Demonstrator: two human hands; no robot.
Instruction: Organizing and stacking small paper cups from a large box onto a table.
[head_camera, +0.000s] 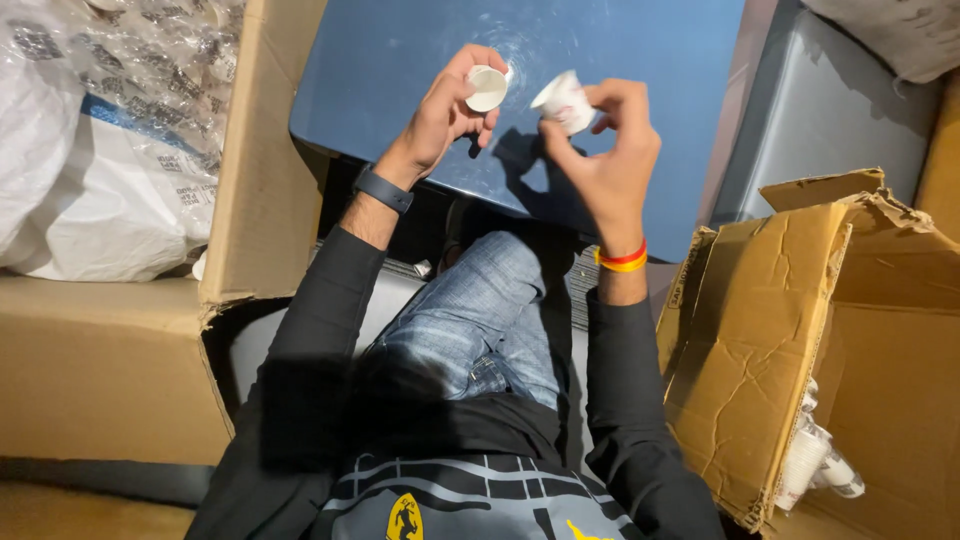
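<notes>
Each hand is pinching a small white paper cup (487, 88) — left hand (445, 112), right hand (605, 150) with another cup (563, 102) — light, thin-walled, likely crushable, so gripping gently at the rim looks wise, above the blue tabletop (400, 60).

Left hand (445, 115) raised, fingers pinched, right hand (605, 150) likewise

We cannot see inside the small cup (566, 101); our right hand (607, 160) covers part of it. The torn cardboard box (760, 340) hides most of the stacked cups (812, 462), and the frame edge crops the plastic bags (90, 130).
</notes>
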